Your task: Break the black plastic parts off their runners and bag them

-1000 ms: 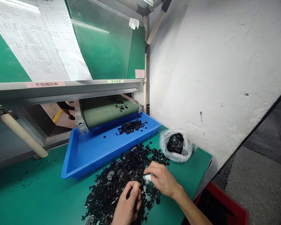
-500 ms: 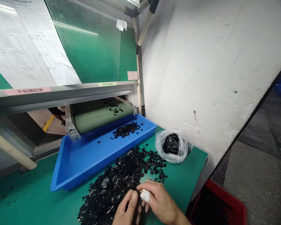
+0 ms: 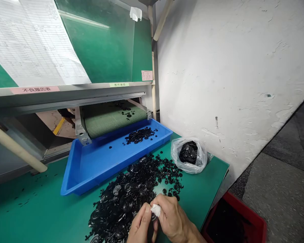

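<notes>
My left hand (image 3: 139, 224) and my right hand (image 3: 173, 217) meet at the near edge of a heap of black plastic parts (image 3: 121, 199). Both are closed, fingertips pinched together around a small black round plastic piece (image 3: 154, 216), mostly hidden by the fingers. A white wrap (image 3: 155, 210) covers a digit of my right hand. The heap mixes round ringed discs with small stemmed bits. Beyond my right hand, smaller black pieces (image 3: 169, 172) lie scattered on the green tabletop (image 3: 200, 195).
A blue tray (image 3: 96, 172) holding some black parts stands under the end of a green conveyor belt (image 3: 114, 121). A clear plastic bag (image 3: 176, 152) of black discs sits near the wall (image 3: 230, 74). Low at right is a red bin (image 3: 258, 219).
My hands were apart a second ago; my right hand has moved down and left from the scattered pieces to meet my left hand. Both now pinch a round piece. The view has shifted slightly.
</notes>
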A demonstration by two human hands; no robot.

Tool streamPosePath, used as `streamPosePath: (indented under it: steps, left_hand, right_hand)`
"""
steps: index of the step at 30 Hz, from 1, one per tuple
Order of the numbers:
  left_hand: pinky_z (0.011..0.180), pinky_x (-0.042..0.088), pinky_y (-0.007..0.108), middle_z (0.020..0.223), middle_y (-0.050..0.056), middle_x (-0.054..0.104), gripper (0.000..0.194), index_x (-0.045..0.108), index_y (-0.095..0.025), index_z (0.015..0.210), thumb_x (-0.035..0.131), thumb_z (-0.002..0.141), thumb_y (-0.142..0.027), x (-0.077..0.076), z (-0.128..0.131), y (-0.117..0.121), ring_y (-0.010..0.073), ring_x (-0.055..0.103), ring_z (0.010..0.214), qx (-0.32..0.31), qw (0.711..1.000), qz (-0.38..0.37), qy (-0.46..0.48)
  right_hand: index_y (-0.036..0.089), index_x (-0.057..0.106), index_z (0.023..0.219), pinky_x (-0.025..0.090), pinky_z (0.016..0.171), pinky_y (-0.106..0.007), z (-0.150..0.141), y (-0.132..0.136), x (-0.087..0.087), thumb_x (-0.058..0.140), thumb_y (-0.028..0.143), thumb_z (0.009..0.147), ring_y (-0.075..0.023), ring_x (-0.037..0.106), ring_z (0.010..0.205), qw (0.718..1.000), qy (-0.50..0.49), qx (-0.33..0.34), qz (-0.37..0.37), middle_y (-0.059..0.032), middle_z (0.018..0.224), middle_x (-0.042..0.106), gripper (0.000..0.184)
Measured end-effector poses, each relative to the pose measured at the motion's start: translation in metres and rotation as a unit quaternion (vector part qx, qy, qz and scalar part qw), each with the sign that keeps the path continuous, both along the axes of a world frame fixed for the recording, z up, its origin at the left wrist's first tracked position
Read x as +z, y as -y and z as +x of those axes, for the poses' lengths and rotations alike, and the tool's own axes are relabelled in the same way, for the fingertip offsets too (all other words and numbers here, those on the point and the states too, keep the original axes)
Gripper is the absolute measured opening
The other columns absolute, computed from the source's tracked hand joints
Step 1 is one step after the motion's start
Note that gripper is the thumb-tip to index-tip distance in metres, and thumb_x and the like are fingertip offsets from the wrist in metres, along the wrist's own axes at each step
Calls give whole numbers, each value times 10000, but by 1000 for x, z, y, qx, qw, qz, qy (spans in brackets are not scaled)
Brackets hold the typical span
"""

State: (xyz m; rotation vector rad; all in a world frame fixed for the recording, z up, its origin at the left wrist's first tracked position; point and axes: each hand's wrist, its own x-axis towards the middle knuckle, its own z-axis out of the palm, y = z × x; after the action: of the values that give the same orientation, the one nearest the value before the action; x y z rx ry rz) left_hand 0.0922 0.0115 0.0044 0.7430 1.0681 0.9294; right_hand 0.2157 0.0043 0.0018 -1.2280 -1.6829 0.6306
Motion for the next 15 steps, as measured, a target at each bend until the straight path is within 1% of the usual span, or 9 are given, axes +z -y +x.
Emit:
streamPosePath:
  steps: [2, 3, 5, 6, 8, 10, 12, 14, 15]
  left_hand:
    - [397, 323, 150, 528, -75, 431, 470, 504, -200, 632, 754, 614, -598, 3, 0, -1, 63, 374, 434, -4, 1000, 9, -3]
    - [378, 284, 143, 524, -73, 439, 465, 502, -196, 638, 738, 639, -597, 6, -1, -2, 57, 358, 419, -11, 1000, 14, -5]
    - [349, 182, 139, 519, -60, 471, 449, 502, -189, 654, 691, 700, -593, 14, -7, -6, 45, 314, 385, -18, 1000, 24, -5]
    - [347, 151, 140, 527, -50, 493, 432, 514, -185, 676, 678, 722, -581, 18, -11, -8, 41, 304, 378, -9, 1000, 29, 1]
    - [351, 149, 137, 546, -39, 525, 376, 568, -177, 771, 689, 740, -532, 25, -24, -11, 35, 303, 380, 22, 999, 35, 19]
    - [350, 172, 132, 541, -40, 532, 364, 616, -177, 929, 702, 748, -482, 29, -37, -12, 28, 297, 377, 46, 998, 34, 38]
    - [343, 191, 125, 528, -45, 526, 420, 614, -191, 1071, 707, 754, -451, 30, -48, -11, 28, 302, 371, 62, 996, 19, 61]
    - [327, 202, 115, 539, -49, 522, 451, 599, -209, 1127, 718, 750, -427, 28, -57, -9, 29, 312, 371, 73, 992, -8, 99]
    - [316, 207, 111, 552, -51, 520, 455, 596, -219, 1133, 727, 744, -414, 26, -60, -9, 31, 319, 374, 76, 989, -25, 125]
  right_hand:
    - [202, 568, 827, 390, 566, -200, 2, -3, 2, 453, 176, 911, -108, 561, 578, 1000, -19, 8, -13, 29, 635, 592, 144]
    - [204, 574, 856, 397, 566, -198, 4, -5, 3, 448, 168, 910, -108, 562, 578, 999, -25, 13, -25, 34, 632, 589, 142]
    - [204, 576, 929, 406, 555, -198, 14, -12, 7, 414, 110, 891, -108, 558, 583, 999, -20, 12, -48, 31, 679, 594, 191]
    - [204, 573, 951, 413, 560, -204, 20, -17, 8, 392, 72, 869, -111, 561, 606, 999, -1, 4, -52, 19, 732, 600, 238]
    - [201, 578, 929, 441, 630, -233, 32, -28, 11, 367, 8, 815, -130, 575, 709, 997, 71, -11, -39, -17, 878, 604, 308]
    - [200, 596, 923, 456, 727, -276, 39, -40, 12, 371, -8, 796, -161, 576, 836, 989, 145, -15, -16, -48, 1014, 588, 332]
    - [206, 605, 1045, 463, 754, -292, 38, -53, 13, 377, 11, 824, -177, 574, 884, 982, 189, -10, -16, -64, 1079, 576, 373]
    - [211, 582, 1182, 464, 732, -283, 31, -65, 14, 385, 28, 843, -178, 578, 871, 973, 228, -2, -30, -67, 1067, 575, 434]
    - [215, 578, 1215, 459, 713, -275, 27, -70, 14, 391, 29, 842, -175, 579, 852, 966, 253, 10, -40, -64, 1048, 575, 457]
